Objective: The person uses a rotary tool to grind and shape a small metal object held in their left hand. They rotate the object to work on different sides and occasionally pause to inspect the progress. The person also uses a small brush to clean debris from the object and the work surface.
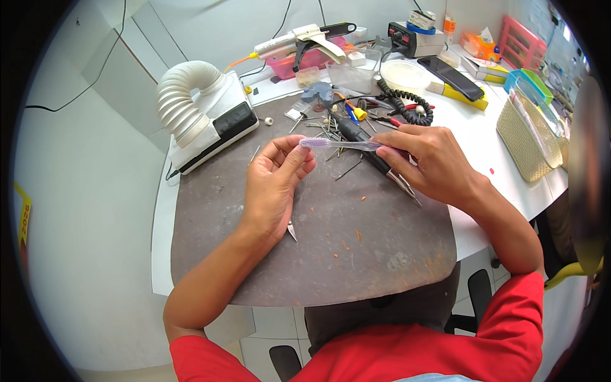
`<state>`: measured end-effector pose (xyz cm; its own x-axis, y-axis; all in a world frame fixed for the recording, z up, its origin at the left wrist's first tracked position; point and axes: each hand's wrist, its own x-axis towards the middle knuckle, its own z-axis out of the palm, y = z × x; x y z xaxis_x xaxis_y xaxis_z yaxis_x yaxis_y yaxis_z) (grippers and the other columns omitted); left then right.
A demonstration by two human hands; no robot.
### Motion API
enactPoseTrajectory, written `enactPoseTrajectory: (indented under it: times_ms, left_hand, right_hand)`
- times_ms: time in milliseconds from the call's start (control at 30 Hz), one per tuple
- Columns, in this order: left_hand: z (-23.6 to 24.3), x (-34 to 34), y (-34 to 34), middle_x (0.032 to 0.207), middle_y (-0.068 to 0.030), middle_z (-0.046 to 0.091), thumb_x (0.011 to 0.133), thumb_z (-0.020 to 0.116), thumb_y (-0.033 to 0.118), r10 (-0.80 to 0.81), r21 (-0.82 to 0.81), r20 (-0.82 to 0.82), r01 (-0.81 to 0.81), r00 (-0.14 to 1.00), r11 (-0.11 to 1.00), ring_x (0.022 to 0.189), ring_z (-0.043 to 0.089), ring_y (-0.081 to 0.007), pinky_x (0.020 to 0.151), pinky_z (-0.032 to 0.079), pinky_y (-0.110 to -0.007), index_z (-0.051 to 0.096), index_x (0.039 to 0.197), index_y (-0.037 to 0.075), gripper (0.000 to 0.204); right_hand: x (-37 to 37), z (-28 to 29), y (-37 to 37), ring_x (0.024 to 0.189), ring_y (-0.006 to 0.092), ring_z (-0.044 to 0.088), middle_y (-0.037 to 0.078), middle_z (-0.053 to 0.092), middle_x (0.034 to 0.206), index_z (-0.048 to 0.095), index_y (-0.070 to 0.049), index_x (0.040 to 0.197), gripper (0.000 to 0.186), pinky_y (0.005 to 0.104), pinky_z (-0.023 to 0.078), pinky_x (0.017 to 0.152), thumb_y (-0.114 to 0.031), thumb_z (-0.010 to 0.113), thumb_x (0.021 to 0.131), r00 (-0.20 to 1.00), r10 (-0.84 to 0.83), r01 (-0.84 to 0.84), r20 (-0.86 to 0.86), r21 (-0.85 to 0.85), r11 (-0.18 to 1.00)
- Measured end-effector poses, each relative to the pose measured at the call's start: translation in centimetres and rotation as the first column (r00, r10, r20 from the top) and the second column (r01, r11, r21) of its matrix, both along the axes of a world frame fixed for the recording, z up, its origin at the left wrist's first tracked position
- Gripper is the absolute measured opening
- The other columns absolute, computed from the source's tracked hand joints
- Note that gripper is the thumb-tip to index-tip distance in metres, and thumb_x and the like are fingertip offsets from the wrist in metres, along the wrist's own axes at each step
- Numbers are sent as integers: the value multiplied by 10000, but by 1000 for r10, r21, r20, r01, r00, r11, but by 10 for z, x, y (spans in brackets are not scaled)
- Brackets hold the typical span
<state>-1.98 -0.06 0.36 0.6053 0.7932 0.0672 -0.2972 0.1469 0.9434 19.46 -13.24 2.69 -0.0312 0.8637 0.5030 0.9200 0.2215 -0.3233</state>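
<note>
My right hand point(428, 159) is closed around the handle of a clear, purplish toothbrush point(349, 145), which lies level above the workbench. The brush's bristled head reaches left to the fingertips of my left hand point(275, 178). That hand is closed in a pinch, thumb against fingers, at the bristles. Whatever small thing it may hold is hidden. Below the brush, a dark rotary handpiece point(364, 141) with a metal tip lies slantwise on the grey mat point(318, 267). A pointed metal blade point(291, 232) shows beside my left wrist.
A white dust extractor point(235, 121) with a ribbed hose stands at left. Several thin burs point(316, 127) are scattered behind my hands. Farther back are a dispensing gun point(305, 43), a control box point(414, 41) and a phone point(452, 77). At right stands a beige basket point(525, 143).
</note>
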Motion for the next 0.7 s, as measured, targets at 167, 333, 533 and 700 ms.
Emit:
enactPoseTrajectory:
  times_ms: [167, 333, 533, 700]
  left_hand:
    - [0, 2, -1, 982, -23, 603, 901, 666, 122, 16, 9, 11, -16, 1000, 1000, 901, 585, -99, 857, 495, -272, 599, 1063, 26, 200]
    - [0, 1, -2, 984, -25, 606, 908, 656, 119, 1, 27, 0, -1, 1000, 1000, 899, 583, -99, 856, 496, -273, 599, 1058, 28, 184]
    - [-1, -1, 1, 1010, -27, 611, 907, 655, 120, -18, 23, -4, 18, 1000, 1000, 937, 574, -107, 877, 480, -288, 589, 1068, 51, 187]
    - [-1, -2, 0, 1009, -26, 610, 904, 660, 129, -10, 21, -7, 11, 1000, 1000, 937, 573, -106, 875, 485, -285, 589, 1067, 50, 195]
  right_hand:
    - [-2, 3, -3, 662, 290, 627, 114, 641, 782, 663, -65, 1001, 230, 391, 485, 601, -268, 614, 907, 1000, 1, 0, 9, -63, 998]
    - [0, -1, -1, 683, 301, 629, 121, 642, 837, 646, -60, 1052, 272, 399, 487, 609, -285, 626, 900, 997, -14, 18, 71, -46, 999]
    - [-3, -1, 0, 703, 303, 629, 125, 637, 866, 649, -68, 1066, 249, 401, 487, 612, -255, 618, 905, 998, -13, 12, 54, 35, 999]
    - [-7, 5, -2, 684, 301, 622, 118, 630, 849, 658, -76, 1057, 217, 402, 484, 606, -229, 605, 913, 999, -2, 4, 40, -43, 999]
